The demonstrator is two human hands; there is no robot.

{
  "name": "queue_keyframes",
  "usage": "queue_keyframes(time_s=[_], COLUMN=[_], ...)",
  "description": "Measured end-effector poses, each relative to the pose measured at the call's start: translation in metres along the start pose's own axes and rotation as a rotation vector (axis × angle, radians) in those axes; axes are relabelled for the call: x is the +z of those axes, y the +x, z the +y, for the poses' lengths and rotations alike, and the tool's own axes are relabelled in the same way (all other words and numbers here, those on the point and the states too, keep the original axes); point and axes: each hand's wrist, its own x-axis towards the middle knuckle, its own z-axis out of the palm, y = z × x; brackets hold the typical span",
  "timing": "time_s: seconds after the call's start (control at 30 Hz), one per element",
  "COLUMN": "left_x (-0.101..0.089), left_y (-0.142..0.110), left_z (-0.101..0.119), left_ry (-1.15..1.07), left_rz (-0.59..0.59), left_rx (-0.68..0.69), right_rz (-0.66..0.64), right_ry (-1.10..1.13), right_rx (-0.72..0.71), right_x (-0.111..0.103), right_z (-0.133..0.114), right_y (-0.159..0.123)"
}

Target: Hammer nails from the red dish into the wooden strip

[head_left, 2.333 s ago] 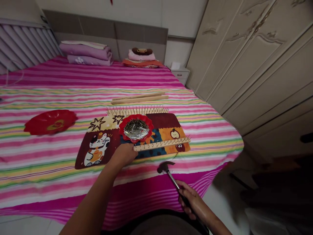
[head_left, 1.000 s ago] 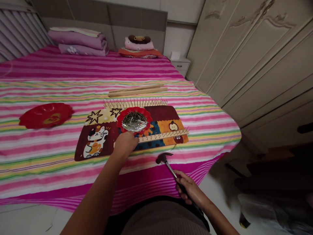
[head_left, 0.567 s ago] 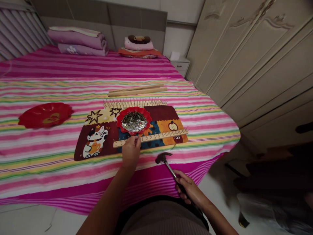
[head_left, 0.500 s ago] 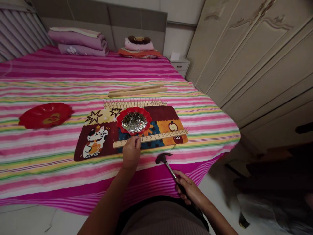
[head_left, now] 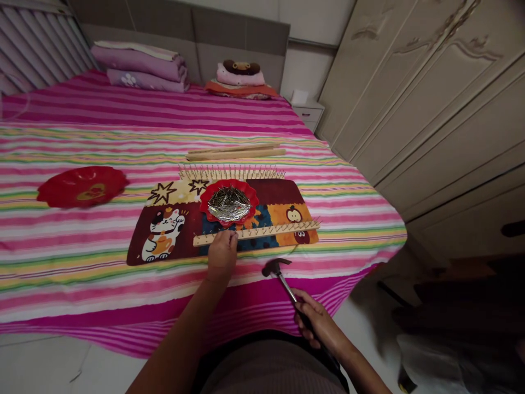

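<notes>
Our right hand (head_left: 312, 320) grips the claw hammer (head_left: 287, 289); mid-frame, a slip could prick our left hand (head_left: 222, 251), hold unclear, on the nail-studded wooden strip (head_left: 262, 232).

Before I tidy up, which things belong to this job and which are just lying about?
Belonging:
hammer, in right hand
nail-studded near strip, at left hand
nails in red bowl
mat
probably far studded strip, bare strips

Seemingly lying about:
red dish
folded bedding
</notes>
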Motion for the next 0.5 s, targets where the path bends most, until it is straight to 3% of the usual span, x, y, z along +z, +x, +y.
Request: queue_keyframes(time_s=[0.2, 0.33, 0.5], left_x=[0.004, 0.007, 0.007], left_y=[-0.005, -0.009, -0.009], left_z=[-0.002, -0.004, -0.004], left_ry=[0.023, 0.035, 0.050], left_rz=[0.049, 0.093, 0.124], left_rx=[0.108, 0.174, 0.226], right_rz=[0.019, -0.025, 0.006], right_ry=[-0.053, -0.154, -0.421], right_rx=[-0.140, -0.313, -0.579], right_x=[0.024, 0.043, 0.059], right_z=[-0.010, -0.048, -0.097], right_y=[-0.018, -0.029, -0.020])
